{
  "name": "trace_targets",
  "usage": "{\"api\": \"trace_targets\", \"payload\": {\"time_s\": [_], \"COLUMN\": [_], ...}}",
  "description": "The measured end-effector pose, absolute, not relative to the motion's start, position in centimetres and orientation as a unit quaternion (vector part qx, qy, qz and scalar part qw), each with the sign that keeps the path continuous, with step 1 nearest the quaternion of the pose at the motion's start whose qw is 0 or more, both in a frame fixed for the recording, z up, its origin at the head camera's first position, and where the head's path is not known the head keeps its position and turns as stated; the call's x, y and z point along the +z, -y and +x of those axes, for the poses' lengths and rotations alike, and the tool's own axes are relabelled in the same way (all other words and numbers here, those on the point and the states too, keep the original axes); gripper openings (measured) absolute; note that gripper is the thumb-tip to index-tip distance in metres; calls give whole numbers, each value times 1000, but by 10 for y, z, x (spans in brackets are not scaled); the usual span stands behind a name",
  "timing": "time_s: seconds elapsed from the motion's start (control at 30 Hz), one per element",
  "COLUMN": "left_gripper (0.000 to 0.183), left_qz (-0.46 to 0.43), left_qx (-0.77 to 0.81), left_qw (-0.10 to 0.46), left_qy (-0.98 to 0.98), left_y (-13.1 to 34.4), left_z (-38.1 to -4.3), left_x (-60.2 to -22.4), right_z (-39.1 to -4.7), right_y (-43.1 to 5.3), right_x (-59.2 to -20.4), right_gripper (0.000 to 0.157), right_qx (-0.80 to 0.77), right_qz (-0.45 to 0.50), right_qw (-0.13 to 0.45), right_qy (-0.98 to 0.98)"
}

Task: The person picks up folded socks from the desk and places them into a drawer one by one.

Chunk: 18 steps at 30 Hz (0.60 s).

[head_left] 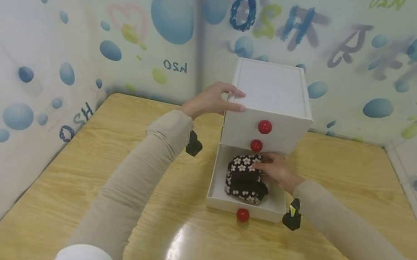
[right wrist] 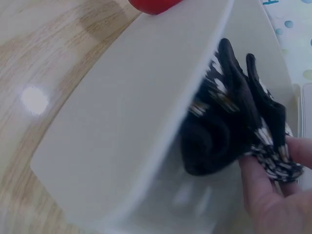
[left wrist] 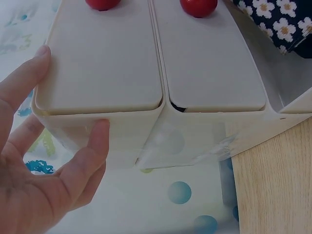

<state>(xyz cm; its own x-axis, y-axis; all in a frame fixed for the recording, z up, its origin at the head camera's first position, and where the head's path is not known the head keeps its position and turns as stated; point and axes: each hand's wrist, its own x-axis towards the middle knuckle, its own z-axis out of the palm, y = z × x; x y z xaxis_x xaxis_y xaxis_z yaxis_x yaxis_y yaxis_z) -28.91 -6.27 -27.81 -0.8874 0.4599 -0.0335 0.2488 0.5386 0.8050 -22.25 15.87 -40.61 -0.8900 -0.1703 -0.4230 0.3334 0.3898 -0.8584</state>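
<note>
A small white drawer cabinet [head_left: 271, 87] stands on the table, its lowest drawer [head_left: 214, 202] pulled out. In that drawer lies a dark folded cloth item [head_left: 243, 175] with white flowers; its exact kind is unclear. My right hand [head_left: 278, 171] reaches in from the right and pinches the edge of the cloth. In the right wrist view, the thumb and fingers are around a flowered fold [right wrist: 280, 168]. At the cabinet's upper left corner, my left hand [head_left: 213, 98] grips with thumb and fingers, as the left wrist view shows over the top and side.
Red round knobs [head_left: 264, 126] mark the drawers; the upper two are closed. The cabinet stands near the back edge of a wooden table [head_left: 178, 189]. Printed wall sheets [head_left: 133, 34] with blue dots and letters rise behind and at both sides.
</note>
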Motion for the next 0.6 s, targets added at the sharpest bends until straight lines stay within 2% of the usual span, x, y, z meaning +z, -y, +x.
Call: {"api": "trace_targets", "payload": {"time_s": [0.27, 0.6], "left_gripper": [49, 48], "left_qz": [205, 202], "left_qx": [434, 438], "left_qw": [121, 121], "left_qy": [-869, -868], "left_y": [63, 63], "left_z": [-290, -290], "left_x": [-277, -278], "right_z": [-222, -221], "right_y": [-161, -169], "right_x": [-406, -406], "right_gripper": [62, 54], "right_qx": [-559, -566], "right_qz": [31, 12], "right_qw": [249, 241], "right_qy": [-790, -788]}}
